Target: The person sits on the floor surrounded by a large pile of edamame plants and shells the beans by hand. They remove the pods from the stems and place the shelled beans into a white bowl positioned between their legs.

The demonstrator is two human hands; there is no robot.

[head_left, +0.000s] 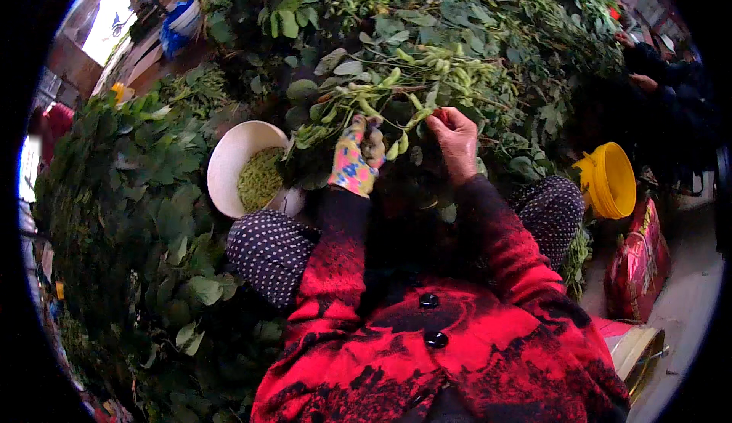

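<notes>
- Pods (397, 149) are seemingly being plucked from a bean stalk (404, 88), held up in front of the lap.
- Left grip: stalk base clasped by the gloved left hand (357, 158).
- Right grip: the bare right hand (456, 141) is brought to a pod's end, thumb and forefinger bunched; whether anything is pinched cannot be told.
- Next, a firm pinch and tug seem called for, stalk kept steady.
- White bucket (223, 170): tipped toward the lap, partly filled with small green beans (260, 181), apparently shelled.
- Yellow bucket (614, 181): tilted beside the right knee; contents not made out.
</notes>
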